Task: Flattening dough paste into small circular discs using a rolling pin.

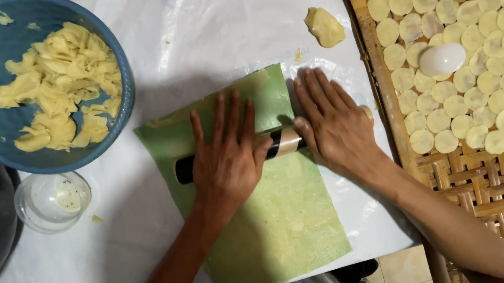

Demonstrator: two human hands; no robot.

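A green sheet [280, 215] lies on white plastic sheeting [199, 34], with thin yellow dough showing through it. Across the sheet lies a rolling pin [281, 142], black with a tan band. My left hand [226, 154] presses flat on the pin's middle, fingers spread. My right hand [329, 122] presses flat on the pin's right end, fingers pointing away from me. Both palms rest on top of the pin rather than wrapping it.
A blue bowl [119, 117] of yellow dough scraps sits at the upper left. A small clear cup [51, 201] stands below it. A dough lump [325, 26] lies ahead. A woven bamboo tray [476, 186] at right holds several round dough discs and a white round cutter [442, 60].
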